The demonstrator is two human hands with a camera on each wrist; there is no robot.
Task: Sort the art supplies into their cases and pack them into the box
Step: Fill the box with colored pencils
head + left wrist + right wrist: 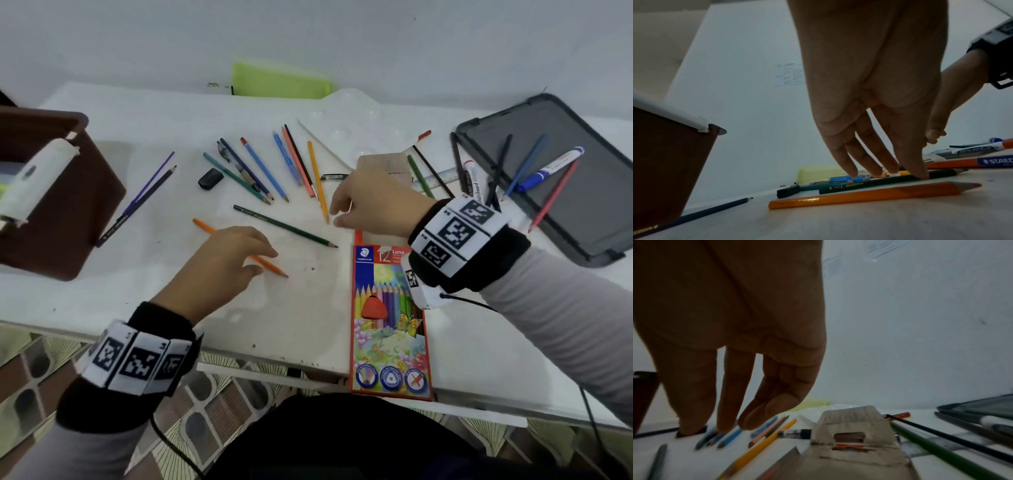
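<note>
My left hand (260, 257) hangs low over an orange pencil (274, 267) at the table's front, fingers relaxed and holding nothing. In the left wrist view its fingertips (890, 170) point down near a dark green pencil (869, 183), behind the orange pencil (859, 194); contact is unclear. My right hand (342, 209) hovers empty, fingers loose, between a yellow pencil (317, 174) and the colour pencil box (390, 318). The box's open flap (851, 426) lies under that hand (725, 418). Several loose pencils and pens (260, 168) fan out behind.
A brown box (68, 212) stands at the left edge with a white tube in it. An open grey case (565, 205) at the right holds markers and pencils. A green pouch (281, 82), a white palette (352, 126) and a black eraser (210, 178) lie further back.
</note>
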